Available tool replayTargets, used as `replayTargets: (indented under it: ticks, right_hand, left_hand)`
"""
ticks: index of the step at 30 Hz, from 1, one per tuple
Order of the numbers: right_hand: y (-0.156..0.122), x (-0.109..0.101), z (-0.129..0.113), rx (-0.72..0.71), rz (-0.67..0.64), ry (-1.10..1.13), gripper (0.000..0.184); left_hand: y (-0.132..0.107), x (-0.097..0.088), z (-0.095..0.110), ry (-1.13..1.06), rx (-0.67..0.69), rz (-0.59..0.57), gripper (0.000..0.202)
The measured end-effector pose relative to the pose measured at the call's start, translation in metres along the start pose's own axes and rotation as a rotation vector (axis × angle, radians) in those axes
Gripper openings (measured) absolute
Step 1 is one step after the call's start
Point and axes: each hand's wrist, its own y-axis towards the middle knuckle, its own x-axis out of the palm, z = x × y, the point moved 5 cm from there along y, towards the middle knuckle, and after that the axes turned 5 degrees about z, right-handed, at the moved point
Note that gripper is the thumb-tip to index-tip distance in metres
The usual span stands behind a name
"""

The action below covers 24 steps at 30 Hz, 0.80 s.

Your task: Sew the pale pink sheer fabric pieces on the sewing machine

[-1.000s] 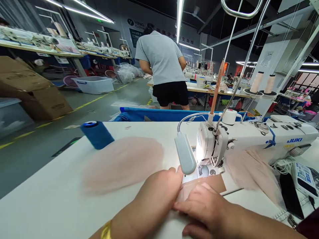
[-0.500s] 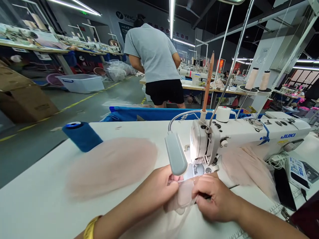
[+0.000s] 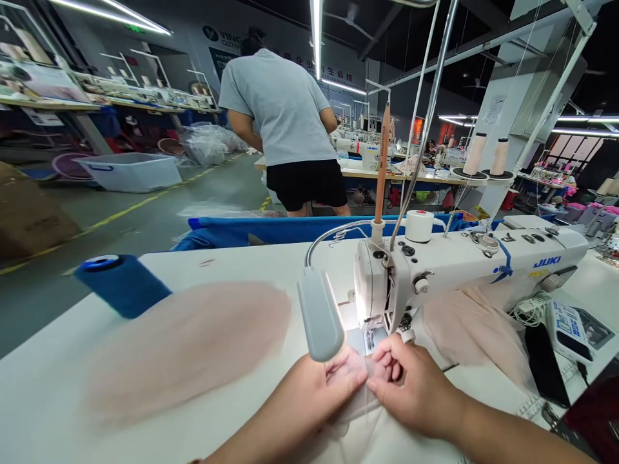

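Note:
My left hand [image 3: 309,399] and my right hand [image 3: 411,386] both pinch a small piece of sheer pale pink fabric [image 3: 358,403] just in front of the needle area of a white JUKI sewing machine [image 3: 464,261]. The fingertips of the two hands nearly meet over the cloth. A grey gooseneck lamp head [image 3: 316,316] hangs right above my left hand. A stack of oval pink fabric pieces [image 3: 188,345] lies on the white table [image 3: 48,412] to the left. More pink fabric [image 3: 478,335] is bunched under the machine arm.
A blue thread cone [image 3: 120,283] lies on its side at the table's left. A person in a grey shirt [image 3: 285,122] stands with their back to me beyond a blue bin [image 3: 290,229]. A control box [image 3: 570,322] and cables sit at right. Thread cones [image 3: 486,154] stand behind the machine.
Both hands went from pressing the fabric flat by the presser foot to lifting and pinching it together. The view has shifted, so everything sits further left.

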Motion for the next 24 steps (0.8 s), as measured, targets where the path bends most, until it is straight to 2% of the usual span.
replayTargets:
  ticks: [5,8,13,16,21,24]
  right_hand:
    - [0.001,0.0,0.002,0.03,0.011,0.001,0.017]
    - [0.001,0.001,0.001,-0.011,0.024,-0.008,0.013]
    - [0.0,0.0,-0.004,-0.125,0.065,0.001,0.004]
    - [0.0,-0.002,-0.006,-0.195,0.097,-0.028,0.005]
    - [-0.001,-0.005,-0.008,-0.274,0.134,-0.088,0.01]
    - [-0.001,-0.005,-0.009,-0.314,0.163,-0.104,0.014]
  left_hand:
    - [-0.001,0.005,0.001,0.036,0.051,-0.08,0.047]
    - [0.0,0.007,-0.001,0.059,0.059,-0.116,0.05]
    - [0.001,0.009,-0.001,0.103,0.072,-0.106,0.051]
    - [0.0,0.009,0.001,0.133,0.109,-0.056,0.047]
    - [0.0,0.003,0.007,0.201,0.187,0.13,0.039]
    - [-0.001,0.005,0.011,0.194,0.214,0.14,0.038]
